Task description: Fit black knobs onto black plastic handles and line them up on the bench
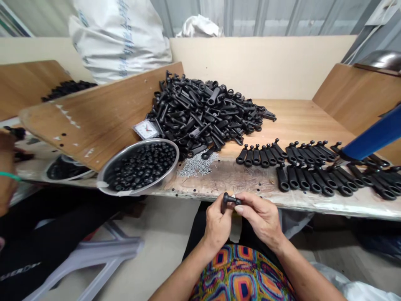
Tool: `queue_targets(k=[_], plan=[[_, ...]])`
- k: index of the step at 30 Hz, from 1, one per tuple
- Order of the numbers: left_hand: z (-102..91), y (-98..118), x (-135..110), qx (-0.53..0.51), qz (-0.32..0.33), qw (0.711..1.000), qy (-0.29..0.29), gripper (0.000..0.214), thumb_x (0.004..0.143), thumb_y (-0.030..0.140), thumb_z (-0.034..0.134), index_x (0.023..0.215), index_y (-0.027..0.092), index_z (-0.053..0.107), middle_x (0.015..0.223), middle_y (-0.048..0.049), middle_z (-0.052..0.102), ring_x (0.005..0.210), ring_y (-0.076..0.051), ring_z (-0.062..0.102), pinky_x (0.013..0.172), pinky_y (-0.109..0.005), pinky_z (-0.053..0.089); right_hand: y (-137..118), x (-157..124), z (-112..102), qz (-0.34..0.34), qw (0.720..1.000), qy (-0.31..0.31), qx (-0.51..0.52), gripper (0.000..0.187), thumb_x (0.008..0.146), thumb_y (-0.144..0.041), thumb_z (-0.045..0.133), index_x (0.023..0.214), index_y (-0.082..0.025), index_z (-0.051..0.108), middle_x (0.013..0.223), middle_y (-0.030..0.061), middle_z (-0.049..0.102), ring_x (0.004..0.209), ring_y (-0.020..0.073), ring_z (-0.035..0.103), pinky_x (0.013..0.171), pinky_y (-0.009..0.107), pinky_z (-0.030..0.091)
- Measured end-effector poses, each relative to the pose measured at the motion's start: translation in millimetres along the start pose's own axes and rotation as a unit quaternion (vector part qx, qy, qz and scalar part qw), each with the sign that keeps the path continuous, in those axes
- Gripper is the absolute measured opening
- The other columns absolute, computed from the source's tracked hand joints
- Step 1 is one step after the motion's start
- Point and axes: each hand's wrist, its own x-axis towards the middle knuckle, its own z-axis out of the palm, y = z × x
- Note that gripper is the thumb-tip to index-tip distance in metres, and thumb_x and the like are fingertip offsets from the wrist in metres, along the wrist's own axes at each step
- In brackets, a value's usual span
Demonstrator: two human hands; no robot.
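Note:
My left hand and my right hand meet just below the table's front edge, over my lap. Both are closed on one small black plastic handle part, the left gripping its body and the right pinching its end. Ahead of them on the wooden table lie two rows of finished black parts. A big heap of loose black parts is piled further back. A metal bowl of black round beads stands at front left, with a scatter of small silver pins beside it.
A slanted wooden board divides off the left, where another person's arm and a second bowl show. A small white clock leans by the heap. A blue tube reaches in from the right. A white sack stands behind.

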Motion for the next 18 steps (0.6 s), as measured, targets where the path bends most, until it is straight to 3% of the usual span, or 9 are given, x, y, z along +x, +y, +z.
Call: queue_targets(k=[9,12,15,18], plan=[[-1.4,-0.7,-4.8,0.028,0.021,0.999,-0.013,0.018,0.082,0.027,0.044,0.092,0.018,0.056,0.075,-0.0002,0.06,0.072,-0.012,0.055,0.072,-0.022,0.04,9.7,-5.6,5.8,0.036,0.999,0.035,0.02,0.018,0.081,-0.018,0.056,0.096,-0.023,0.064,0.075,-0.0001,0.066,0.06,0.0107,0.06,0.056,0.021,0.049],[-0.2,-3.3,-5.8,0.049,0.014,0.999,-0.019,0.022,0.082,0.029,0.042,0.095,0.017,0.056,0.079,-0.0032,0.061,0.075,-0.015,0.056,0.072,-0.025,0.04,10.1,-7.1,5.3,-0.06,0.994,0.051,-0.073,0.025,0.079,-0.011,0.055,0.1,-0.023,0.062,0.076,0.0,0.065,0.059,0.0102,0.059,0.057,0.021,0.048],[0.2,-6.2,-4.8,0.038,-0.008,0.999,-0.025,0.025,0.08,0.031,0.044,0.096,0.016,0.057,0.082,-0.0064,0.061,0.08,-0.019,0.056,0.077,-0.029,0.038,10.4,-6.6,5.5,-0.19,0.962,0.059,-0.186,0.035,0.077,-0.004,0.054,0.108,-0.022,0.059,0.081,0.0025,0.065,0.066,0.0117,0.059,0.062,0.022,0.047],[0.5,-9.8,-2.4,0.009,-0.036,0.999,-0.022,0.025,0.079,0.031,0.045,0.092,0.015,0.058,0.082,-0.0077,0.06,0.079,-0.02,0.055,0.077,-0.031,0.037,13.8,-3.0,6.6,-0.223,0.95,0.053,-0.213,0.036,0.078,-0.003,0.052,0.11,-0.019,0.057,0.084,0.0039,0.066,0.069,0.012,0.059,0.064,0.021,0.047]])
